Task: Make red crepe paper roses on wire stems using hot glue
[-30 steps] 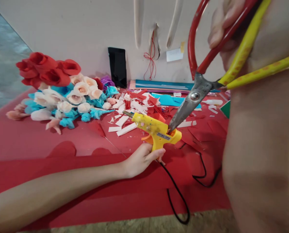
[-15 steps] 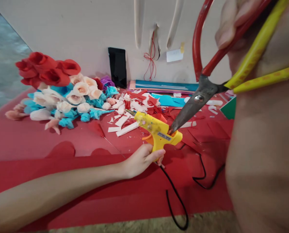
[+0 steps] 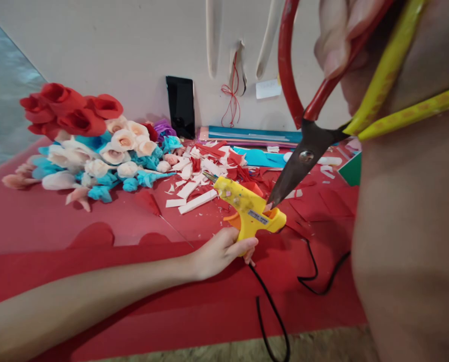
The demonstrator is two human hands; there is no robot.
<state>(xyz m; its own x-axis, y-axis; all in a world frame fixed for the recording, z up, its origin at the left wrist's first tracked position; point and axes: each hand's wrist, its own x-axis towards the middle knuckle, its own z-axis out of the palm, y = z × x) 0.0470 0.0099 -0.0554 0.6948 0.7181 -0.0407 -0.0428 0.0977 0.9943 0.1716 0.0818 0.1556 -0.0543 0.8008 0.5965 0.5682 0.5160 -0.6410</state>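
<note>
Yellow glue gun [image 3: 249, 208] is standing mid-surface on the red sheet [image 3: 96, 301], toward the near edge, nozzle pointing away and left. Left hand [image 3: 219, 251] is wrapping tight around its handle, likely steadying it so the rear opening is facing the scissors [image 3: 303, 156]. Right hand [image 3: 341, 40], close to the camera, is gripping the red loops, blades together, tip touching the gun's back. Two yellow sticks [image 3: 398, 108] are seemingly tucked in the same hand. Black cord [image 3: 269, 306] is trailing to the near edge. Paper scraps [image 3: 205, 171] are lying behind, paper flowers [image 3: 92, 146] toward the far left corner.
</note>
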